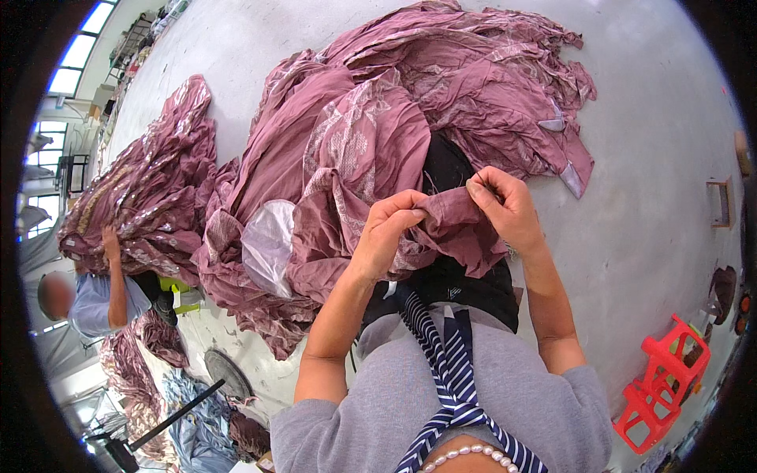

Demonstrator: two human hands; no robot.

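A large heap of dusty-pink patterned fabric (367, 130) lies across my lap and spreads over the floor ahead. My left hand (392, 225) pinches an edge of this fabric between thumb and fingers. Close beside it on the right, my right hand (505, 203) is closed in a pinch at the same piece's upper right corner. Between the two hands a short stretch of the cloth hangs down in folds. What looks like a thin dark thread end shows by the right fingertips, too small to make out. A pale shiny patch (269, 246) of cloth lies left of my left forearm.
At the left, a co-worker in a light blue shirt (106, 303) handles more pink fabric (150, 189). A red plastic stool (662, 382) lies at the right. Blue-grey cloth (197, 414), a black pole (177, 415) and a round dark base (229, 372) are at the lower left.
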